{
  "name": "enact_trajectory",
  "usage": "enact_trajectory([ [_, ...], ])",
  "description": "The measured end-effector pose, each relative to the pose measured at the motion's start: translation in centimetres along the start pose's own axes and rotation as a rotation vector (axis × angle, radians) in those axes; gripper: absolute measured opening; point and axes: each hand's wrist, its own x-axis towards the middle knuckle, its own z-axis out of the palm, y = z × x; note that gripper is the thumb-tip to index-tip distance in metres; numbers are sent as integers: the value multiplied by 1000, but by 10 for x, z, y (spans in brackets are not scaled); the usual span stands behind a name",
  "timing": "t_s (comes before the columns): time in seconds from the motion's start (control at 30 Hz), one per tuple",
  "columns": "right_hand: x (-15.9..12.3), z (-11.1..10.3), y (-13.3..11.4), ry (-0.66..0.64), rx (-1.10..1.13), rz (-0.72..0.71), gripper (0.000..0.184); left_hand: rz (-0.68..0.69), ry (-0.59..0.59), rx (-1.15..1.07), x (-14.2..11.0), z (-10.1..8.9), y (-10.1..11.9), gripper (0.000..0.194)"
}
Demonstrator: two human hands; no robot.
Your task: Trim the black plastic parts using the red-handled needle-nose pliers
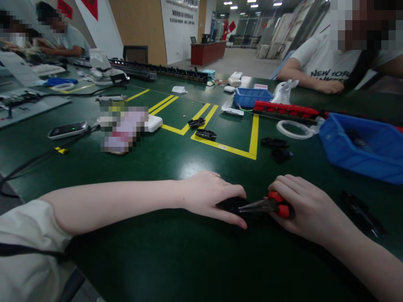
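My left hand is closed around a small black plastic part low over the green table, its thumb and fingers on either side. My right hand grips needle-nose pliers by their red handles. The jaws point left and reach the black part; whether they pinch it I cannot tell. Right of my right hand lies a long black part. Further back sit more black pieces, and two small black parts rest by the yellow tape.
A blue bin stands at the right, a smaller blue bin behind it. Near them are a red strip and a white tape roll. At the left lie a phone, a device and cables. People sit across the table.
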Motion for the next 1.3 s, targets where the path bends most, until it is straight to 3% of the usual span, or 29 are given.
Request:
enact_trajectory([
  [0.33, 0, 2, -7, -21, 41, 33, 7, 51, -72, -95, 0, -3, -2, 46],
  [0.9, 6, -4, -8, -144, 141, 66, 9, 49, -82, -92, -1, -3, 1, 43],
  [1.13, 7, -6, -11, -170, 169, 111, 11, 22, -61, -96, -2, -3, 2, 45],
  [1.3, 6, -5, -12, -175, 159, 152, 10, -46, 23, -51, -3, -4, 5, 43],
])
